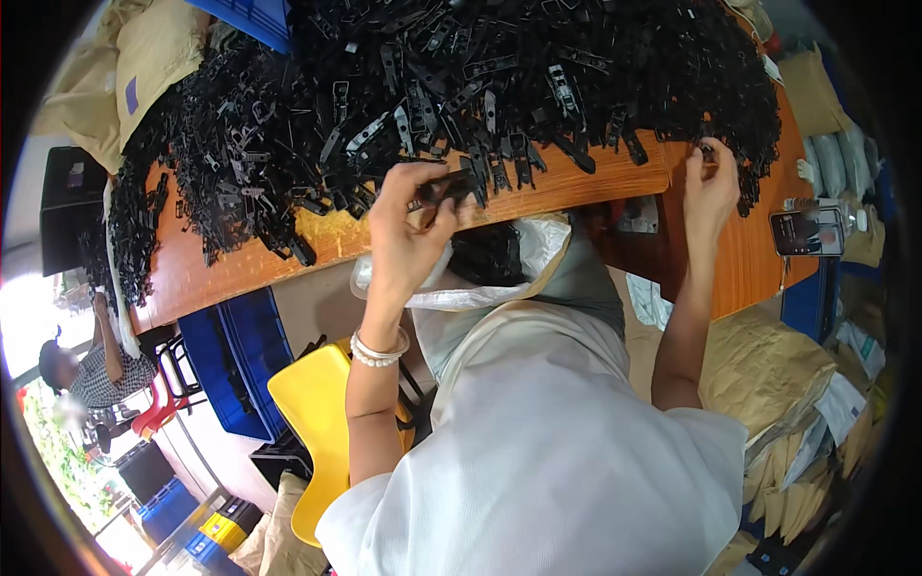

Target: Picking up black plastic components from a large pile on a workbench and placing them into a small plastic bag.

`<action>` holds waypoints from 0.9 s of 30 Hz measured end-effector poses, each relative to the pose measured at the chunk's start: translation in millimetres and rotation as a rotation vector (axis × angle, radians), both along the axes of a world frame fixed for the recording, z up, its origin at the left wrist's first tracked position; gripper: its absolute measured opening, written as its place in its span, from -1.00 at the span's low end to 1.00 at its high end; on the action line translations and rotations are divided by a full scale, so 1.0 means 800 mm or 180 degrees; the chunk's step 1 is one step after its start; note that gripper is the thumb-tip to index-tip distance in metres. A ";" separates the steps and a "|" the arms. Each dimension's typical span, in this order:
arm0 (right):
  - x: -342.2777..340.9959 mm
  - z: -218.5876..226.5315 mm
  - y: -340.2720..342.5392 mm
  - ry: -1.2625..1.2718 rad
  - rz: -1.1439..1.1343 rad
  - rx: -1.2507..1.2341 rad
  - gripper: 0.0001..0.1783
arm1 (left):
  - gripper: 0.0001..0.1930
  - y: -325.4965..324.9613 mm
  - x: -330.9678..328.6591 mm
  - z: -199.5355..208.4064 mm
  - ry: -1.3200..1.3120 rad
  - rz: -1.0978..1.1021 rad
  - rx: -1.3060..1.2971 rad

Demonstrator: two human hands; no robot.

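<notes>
A wide heap of black plastic parts (451, 67) covers the back of the wooden table (538, 192). At the table's front edge, the fingers of my left hand (396, 230) are closed round a black plastic part (447, 187), above an open whitish bag (554, 252) on my lap with black parts (488, 257) inside. Farther right, my right hand (711, 197) is by the right end of the heap. Its thumb and fingers are curled together, with something dark between them that I cannot make out.
A phone on a stand (809, 232) is at the right. Left of my lap stand a yellow chair (312, 394) and blue crates (226, 365). Brown sacks (764, 374) lie at the lower right. Another person (106, 365) sits at the far left, by the table's end.
</notes>
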State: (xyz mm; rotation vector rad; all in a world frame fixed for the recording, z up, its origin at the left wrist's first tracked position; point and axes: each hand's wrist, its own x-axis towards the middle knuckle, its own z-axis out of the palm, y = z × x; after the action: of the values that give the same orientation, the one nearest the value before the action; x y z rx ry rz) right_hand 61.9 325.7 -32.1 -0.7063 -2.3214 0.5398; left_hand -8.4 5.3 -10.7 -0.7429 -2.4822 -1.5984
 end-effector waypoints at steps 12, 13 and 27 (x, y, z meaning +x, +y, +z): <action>0.040 -0.009 0.049 -0.0404 -0.0611 -0.0923 -0.81 | -0.68 0.015 0.021 -0.010 -0.0662 -0.0061 0.0170; 0.044 -0.009 0.042 -0.0407 -0.0621 -0.0924 -0.81 | -0.66 0.021 0.025 -0.009 -0.0973 -0.0114 0.0458; 0.022 0.046 -0.126 0.0779 0.3022 -0.1809 -0.83 | -0.43 0.056 0.052 0.021 -0.1282 -0.0903 0.1272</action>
State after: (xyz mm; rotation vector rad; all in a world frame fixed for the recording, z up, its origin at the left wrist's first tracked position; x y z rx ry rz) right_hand 79.4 224.7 4.3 0.2998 -2.1535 1.6340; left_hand 33.5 50.0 5.9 -0.8012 -2.2350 -2.4662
